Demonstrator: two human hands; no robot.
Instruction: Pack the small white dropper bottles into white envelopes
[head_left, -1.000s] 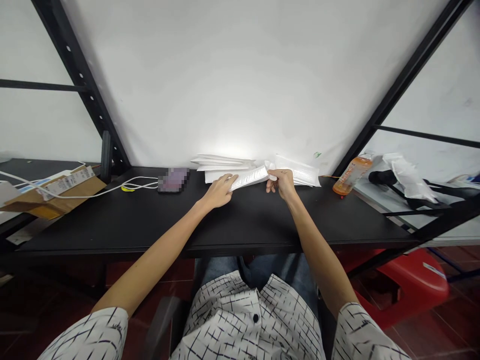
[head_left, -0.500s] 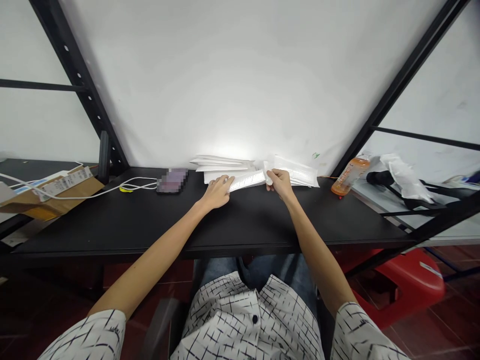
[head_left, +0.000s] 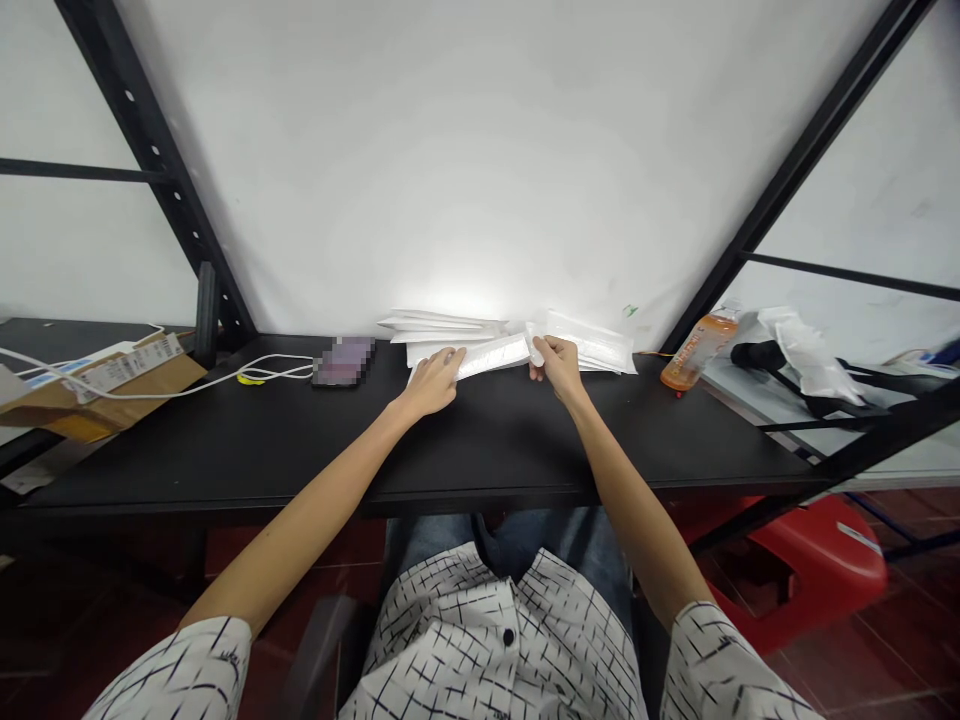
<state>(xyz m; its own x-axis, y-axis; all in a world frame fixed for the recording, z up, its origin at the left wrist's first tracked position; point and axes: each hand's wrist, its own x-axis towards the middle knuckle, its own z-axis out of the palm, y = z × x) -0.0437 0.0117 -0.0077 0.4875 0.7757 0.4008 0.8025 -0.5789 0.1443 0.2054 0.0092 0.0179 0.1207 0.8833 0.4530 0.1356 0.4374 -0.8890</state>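
A narrow white packet [head_left: 493,356] lies slantwise between my two hands, low over the black table. My left hand [head_left: 435,382] is closed on its left end, with the thumb at the near edge. My right hand [head_left: 557,364] pinches a clear, crinkled flap [head_left: 535,343] at the packet's right end. Behind my left hand is a stack of flat white sheets or envelopes [head_left: 442,326]. To the right, just behind my right hand, lies a pile of white plastic-looking packets [head_left: 600,345].
A phone-like object [head_left: 343,361], blurred out, lies left beside a white cable [head_left: 281,368]. Further left is an opened cardboard box [head_left: 142,385]. An orange drink bottle [head_left: 699,350] leans at the right by the black frame. A red stool [head_left: 825,560] stands below right.
Almost nothing differs. Both hands keep their hold on the packet, and the whole view has shifted very slightly.
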